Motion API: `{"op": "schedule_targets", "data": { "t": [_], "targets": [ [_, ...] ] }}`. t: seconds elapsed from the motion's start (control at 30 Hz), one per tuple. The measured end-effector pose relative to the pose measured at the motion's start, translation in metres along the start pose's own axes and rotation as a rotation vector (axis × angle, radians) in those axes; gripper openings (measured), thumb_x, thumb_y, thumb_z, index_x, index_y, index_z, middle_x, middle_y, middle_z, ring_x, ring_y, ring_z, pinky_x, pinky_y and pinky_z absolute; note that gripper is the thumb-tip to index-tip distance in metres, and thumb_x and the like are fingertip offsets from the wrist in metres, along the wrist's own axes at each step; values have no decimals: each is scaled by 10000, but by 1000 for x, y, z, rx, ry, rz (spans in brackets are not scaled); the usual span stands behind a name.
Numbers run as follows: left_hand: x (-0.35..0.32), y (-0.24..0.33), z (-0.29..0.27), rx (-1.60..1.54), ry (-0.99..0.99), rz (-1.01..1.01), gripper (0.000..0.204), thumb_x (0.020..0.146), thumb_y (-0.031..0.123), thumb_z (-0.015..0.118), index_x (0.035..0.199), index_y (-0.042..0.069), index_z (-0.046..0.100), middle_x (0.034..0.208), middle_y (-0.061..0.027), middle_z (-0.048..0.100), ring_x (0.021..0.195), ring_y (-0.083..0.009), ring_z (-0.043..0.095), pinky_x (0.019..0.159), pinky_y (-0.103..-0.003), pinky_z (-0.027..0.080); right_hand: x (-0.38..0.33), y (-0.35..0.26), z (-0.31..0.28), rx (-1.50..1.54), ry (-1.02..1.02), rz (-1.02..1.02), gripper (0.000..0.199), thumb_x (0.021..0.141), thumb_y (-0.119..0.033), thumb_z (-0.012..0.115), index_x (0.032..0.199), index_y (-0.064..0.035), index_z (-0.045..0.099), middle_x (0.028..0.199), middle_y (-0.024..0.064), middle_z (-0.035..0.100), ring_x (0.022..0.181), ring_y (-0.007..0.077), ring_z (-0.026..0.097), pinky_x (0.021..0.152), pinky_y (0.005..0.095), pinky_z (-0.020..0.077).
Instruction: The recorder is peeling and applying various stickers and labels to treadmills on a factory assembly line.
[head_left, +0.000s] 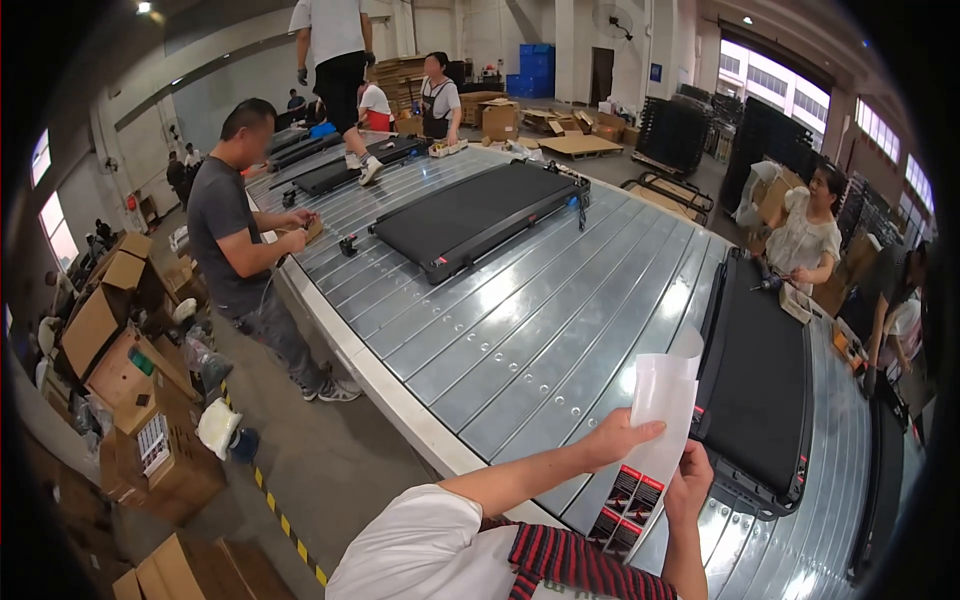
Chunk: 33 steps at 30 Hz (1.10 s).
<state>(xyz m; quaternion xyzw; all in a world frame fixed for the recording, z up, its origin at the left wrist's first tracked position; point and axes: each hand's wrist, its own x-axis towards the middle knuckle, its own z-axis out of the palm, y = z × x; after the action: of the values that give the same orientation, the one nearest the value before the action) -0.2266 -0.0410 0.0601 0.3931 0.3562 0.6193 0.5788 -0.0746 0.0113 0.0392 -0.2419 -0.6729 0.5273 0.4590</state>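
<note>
A curling strip of label sheet (663, 392) is held up over the metal roller table. Its upper part is plain white. Red-and-black warning labels (630, 503) cover the lower part, which hangs near my chest. My left hand (622, 440) pinches the strip at its left edge, thumb across the white face. On the other edge, slightly lower, my right hand (690, 482) is closed round it, with its fingertips partly behind the sheet. Just beyond my right hand lies a black treadmill deck (760, 370), touched by neither hand.
Another treadmill deck (480, 215) lies farther along the metal table (480, 330). A person in grey (235, 205) works at the left edge; another (805, 235) stands at the right. Someone stands on the table (335, 60). Cardboard boxes (165, 450) crowd the left floor.
</note>
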Motion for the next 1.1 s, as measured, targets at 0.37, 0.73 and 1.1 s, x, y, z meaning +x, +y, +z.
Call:
{"op": "schedule_targets", "data": {
  "t": [0.37,0.73,1.1],
  "targets": [
    [-5,31,-39,21,-115,29,308,854,168,502,1113,3,478,1011,-55,543,930,-119,508,814,-269,408,22,-19,39,-2,-3,-112,115,808,-30,544,902,36,543,836,39,583,741,84,538,678,202,435],
    [-21,30,-50,-25,54,130,320,839,152,506,1122,6,471,1033,-64,541,950,-126,506,823,-285,415,38,2,35,181,4,11,93,817,-81,550,835,11,549,766,28,571,653,69,519,601,191,419],
    [24,-24,-32,567,62,457,232,778,217,577,871,4,579,745,-42,602,710,-122,548,657,-278,447,27,-27,29,-611,-77,-464,143,685,-30,626,815,-7,572,756,111,577,653,214,567,575,266,456]
  ]
}}
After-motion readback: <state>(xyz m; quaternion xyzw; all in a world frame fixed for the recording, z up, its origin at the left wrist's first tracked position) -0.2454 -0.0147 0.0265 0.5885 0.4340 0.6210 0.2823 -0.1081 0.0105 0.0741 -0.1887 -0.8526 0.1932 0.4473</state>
